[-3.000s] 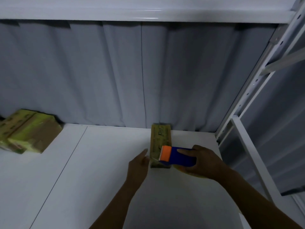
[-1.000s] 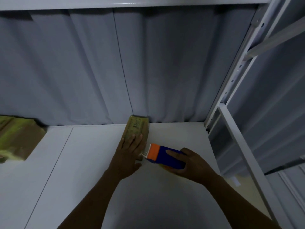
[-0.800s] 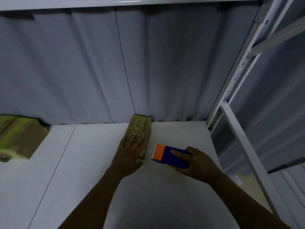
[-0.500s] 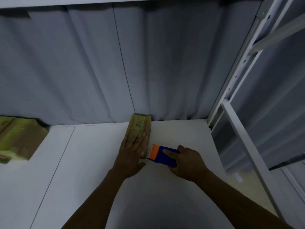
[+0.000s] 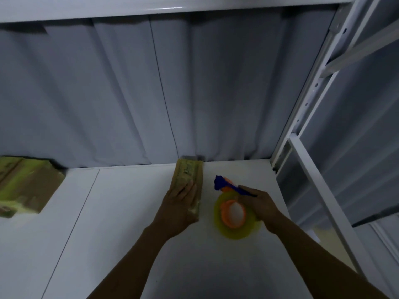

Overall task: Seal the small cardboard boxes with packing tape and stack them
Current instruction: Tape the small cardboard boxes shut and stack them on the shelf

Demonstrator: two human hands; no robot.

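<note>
Far out to the left of the left hand, well apart from it, a stack of cardboard boxes (image 5: 23,186) with yellow-green tape sits against the grey curtain (image 5: 129,93) at the back edge of the white tabletop (image 5: 112,244). Between that stack and the left hand a thin dark seam (image 5: 79,212) runs across the tabletop toward the person. The left hand (image 5: 179,207) lies flat on the near end of a small cardboard box (image 5: 189,172), fingers straight and together, palm down on its top face; it presses rather than grasps. The box is long and narrow, lies flat on the tabletop and reaches away from the hand until its far end meets the curtain. Just to the right of that hand and the box, the right hand (image 5: 262,203) has its fingers curled round the blue handle of a tape dispenser (image 5: 222,183). The dispenser is turned on its side, so its roll of yellowish tape (image 5: 235,233) with an orange core faces up, partly under the right hand, just beside the box's near end but apart from it. Whether the roll touches the tabletop cannot be told. Beyond the right hand, to its right, the white upright of a shelf frame (image 5: 311,93) rises at the tabletop's edge
</note>
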